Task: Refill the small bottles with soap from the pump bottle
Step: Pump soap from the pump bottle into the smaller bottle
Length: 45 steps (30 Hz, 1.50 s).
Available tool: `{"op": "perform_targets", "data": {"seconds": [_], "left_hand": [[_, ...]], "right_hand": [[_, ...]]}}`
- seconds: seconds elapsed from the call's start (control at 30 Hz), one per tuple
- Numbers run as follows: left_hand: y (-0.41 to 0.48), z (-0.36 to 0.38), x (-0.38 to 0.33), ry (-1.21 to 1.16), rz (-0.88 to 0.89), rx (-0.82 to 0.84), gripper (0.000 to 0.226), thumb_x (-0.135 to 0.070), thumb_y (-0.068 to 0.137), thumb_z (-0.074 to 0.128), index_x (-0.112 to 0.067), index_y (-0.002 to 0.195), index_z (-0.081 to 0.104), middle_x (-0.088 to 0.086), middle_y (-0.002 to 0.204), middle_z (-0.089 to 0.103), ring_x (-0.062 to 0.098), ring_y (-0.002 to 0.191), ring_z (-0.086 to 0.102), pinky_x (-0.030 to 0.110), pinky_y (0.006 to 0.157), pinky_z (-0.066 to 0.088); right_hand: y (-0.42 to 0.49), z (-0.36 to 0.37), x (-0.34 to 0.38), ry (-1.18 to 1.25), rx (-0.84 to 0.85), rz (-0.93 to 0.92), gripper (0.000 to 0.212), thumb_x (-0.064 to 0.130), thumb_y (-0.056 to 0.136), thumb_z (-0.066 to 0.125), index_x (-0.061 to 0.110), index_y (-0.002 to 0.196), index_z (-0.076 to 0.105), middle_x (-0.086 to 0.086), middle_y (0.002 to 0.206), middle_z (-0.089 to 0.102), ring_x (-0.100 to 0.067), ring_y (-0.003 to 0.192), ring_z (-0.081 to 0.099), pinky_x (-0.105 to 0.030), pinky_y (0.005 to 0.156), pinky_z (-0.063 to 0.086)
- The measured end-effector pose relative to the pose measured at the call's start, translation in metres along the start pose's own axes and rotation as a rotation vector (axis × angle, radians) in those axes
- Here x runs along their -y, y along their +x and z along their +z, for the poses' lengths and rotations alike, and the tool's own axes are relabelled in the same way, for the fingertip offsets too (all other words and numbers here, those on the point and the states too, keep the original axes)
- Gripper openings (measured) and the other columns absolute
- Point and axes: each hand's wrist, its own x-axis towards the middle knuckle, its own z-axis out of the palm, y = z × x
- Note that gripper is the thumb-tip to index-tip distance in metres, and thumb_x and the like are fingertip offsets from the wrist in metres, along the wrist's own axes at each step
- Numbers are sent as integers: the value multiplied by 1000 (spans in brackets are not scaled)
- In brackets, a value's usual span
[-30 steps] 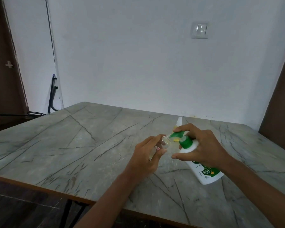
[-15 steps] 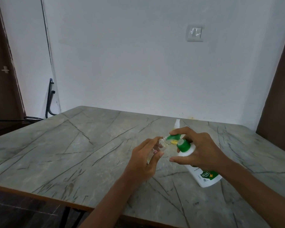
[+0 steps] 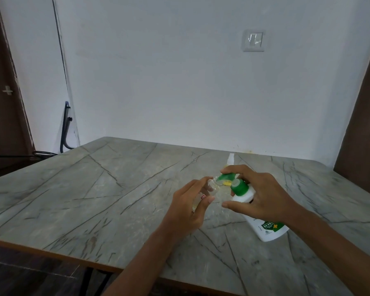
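Observation:
A white pump bottle (image 3: 265,226) with a green pump head and green label is tilted toward the left over the table. My right hand (image 3: 259,193) grips its neck, with a finger lying on top of the green pump head. My left hand (image 3: 190,206) holds a small clear bottle (image 3: 213,185) with its open mouth touching the pump's nozzle. A second small bottle (image 3: 230,160) with a white top stands behind my right hand, mostly hidden.
The grey marble-patterned table (image 3: 94,199) reaches the white wall behind. A black metal frame (image 3: 65,127) leans in the left corner. A dark door is at the far left, and dark wood at the far right.
The view has shifted slightly. Both hands stay together at the nozzle, and the pump bottle remains tilted in the same grip.

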Motion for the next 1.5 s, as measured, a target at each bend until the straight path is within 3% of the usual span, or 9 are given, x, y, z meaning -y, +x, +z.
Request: {"op": "perform_targets", "data": {"seconds": [0.13, 0.3, 0.57, 0.8, 1.03, 1.23, 1.37, 1.5], "left_hand": [[0, 0, -1, 5, 1, 4, 35, -20, 91, 61, -6, 123, 58, 3, 102, 67, 4, 91, 60, 8, 79, 47], [0, 1, -1, 10, 3, 5, 34, -21, 92, 60, -6, 122, 58, 4, 102, 67, 4, 91, 60, 8, 79, 47], [0, 1, -1, -31, 42, 32, 37, -19, 91, 62, -4, 124, 57, 4, 101, 66, 7, 87, 62, 17, 76, 52], [0, 0, 1, -9, 27, -1, 37, -19, 91, 63, -6, 124, 57, 2, 102, 67, 4, 90, 61, 16, 77, 52], [0, 0, 1, -9, 32, -2, 39, -13, 89, 67, -7, 125, 56, 3, 103, 66, 4, 91, 61, 15, 78, 52], [-1, 0, 0, -23, 48, 37, 40, -22, 91, 62, -2, 125, 57, 5, 102, 66, 9, 89, 62, 16, 78, 52], [-1, 0, 0, -17, 50, 31, 39, -22, 91, 61, -4, 125, 56, 4, 101, 66, 7, 89, 61, 17, 77, 53], [0, -1, 0, -17, 37, -4, 38, -20, 91, 62, -4, 124, 57, 4, 101, 67, 5, 91, 61, 17, 77, 53]], "right_hand": [[0, -2, 2, 4, 19, 6, 78, 65, 61, 81, 56, 126, 39, 37, 99, 61, 1, 86, 65, -10, 72, 51], [3, -2, 2, 26, 12, 23, 79, 53, 58, 88, 64, 118, 39, 47, 97, 58, 9, 88, 64, -3, 70, 47], [0, -3, 4, 66, -31, 46, 59, 62, 57, 82, 52, 107, 52, 46, 94, 60, 9, 83, 66, -3, 69, 47], [0, -2, 6, 12, 3, 36, 75, 61, 63, 82, 56, 126, 41, 42, 99, 59, 5, 88, 65, -4, 73, 47], [1, -2, 5, 20, 9, 50, 69, 52, 60, 87, 52, 116, 46, 47, 97, 58, 9, 87, 64, -3, 71, 46], [0, -2, 8, 49, -31, 58, 63, 66, 58, 78, 60, 113, 48, 46, 95, 60, 9, 84, 65, -3, 69, 48], [0, -1, 5, 43, -33, 51, 58, 67, 59, 77, 53, 109, 51, 47, 94, 58, 10, 85, 64, -2, 71, 47], [-1, 0, 4, -10, -10, 22, 70, 65, 64, 78, 51, 124, 44, 42, 98, 59, 9, 88, 63, -3, 76, 46]]}}
